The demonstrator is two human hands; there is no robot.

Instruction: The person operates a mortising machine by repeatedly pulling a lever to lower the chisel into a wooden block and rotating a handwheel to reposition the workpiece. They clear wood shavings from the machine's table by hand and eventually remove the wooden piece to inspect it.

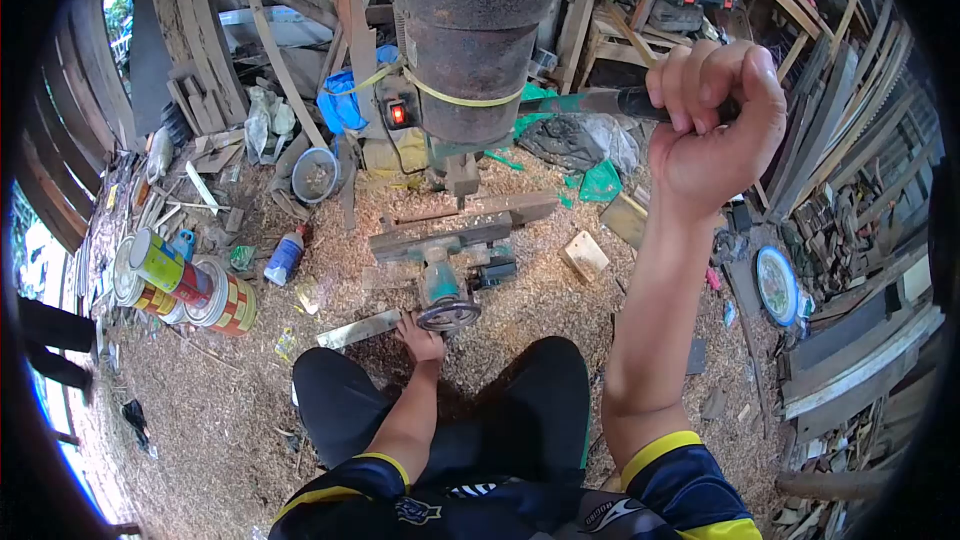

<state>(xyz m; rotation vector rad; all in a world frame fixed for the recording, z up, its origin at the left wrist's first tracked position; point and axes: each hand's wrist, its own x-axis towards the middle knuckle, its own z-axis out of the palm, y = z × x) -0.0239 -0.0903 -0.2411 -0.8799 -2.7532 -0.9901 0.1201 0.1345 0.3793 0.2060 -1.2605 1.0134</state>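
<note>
A dark motor-driven machine with a lit red switch stands in front of me. My right hand is raised at the upper right, its fingers wrapped round the dark grip of a lever that runs to the machine. Low in the middle, my left hand is beside the handwheel, near the end of a pale flat bar; its contact with the wheel is unclear. Above the wheel, a wooden piece lies on the machine's table under the tool head.
Paint cans and a blue-labelled bottle stand at the left. A small bucket is farther back. A wood block lies right of the machine. Shavings cover the floor. Stacked boards and a round blue-rimmed item are at the right.
</note>
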